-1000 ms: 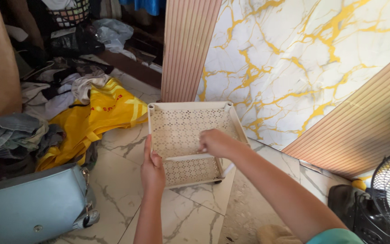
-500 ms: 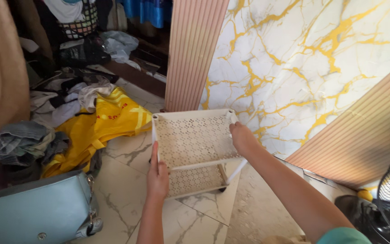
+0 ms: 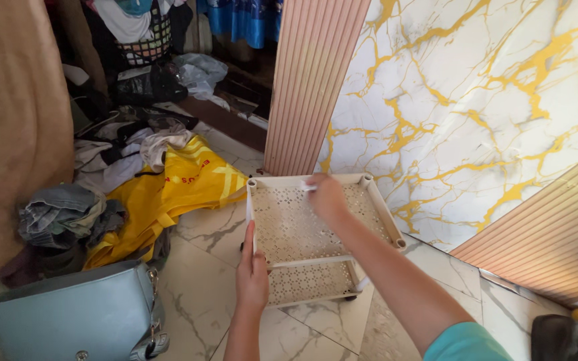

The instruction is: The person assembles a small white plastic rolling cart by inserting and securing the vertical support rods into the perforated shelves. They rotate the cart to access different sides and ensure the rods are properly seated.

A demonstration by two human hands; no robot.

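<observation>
Your left hand (image 3: 252, 275) gripped the near left edge of a white perforated plastic rack (image 3: 316, 234), with the fingers closed against the rim and the thumb lying along its side. Your right hand (image 3: 326, 196) reached across the upper shelf to the far rim and rested there, fingers curled down onto a small white piece at the edge; whether they pinched that piece or only pressed on it could not be made out. The right forearm crossed over the rack's right half, and a teal sleeve (image 3: 466, 342) showed at the bottom of the view.

The rack stood on a pale marble-patterned floor (image 3: 195, 294), directly between your two hands. It had two tiers, the upper shelf wide and level, the lower one visible just under its near edge. Short round posts stood at the corners, and a small dark wheel showed beneath the near right corner.

Behind the rack rose a white wall panel with gold veins (image 3: 476, 107), and beside that a ribbed pinkish panel (image 3: 309, 80). To the left, well apart from the rack, lay a yellow bag (image 3: 175, 190) and a heap of clothes (image 3: 61, 214). A light blue handbag (image 3: 75, 317) sat near your left arm.
</observation>
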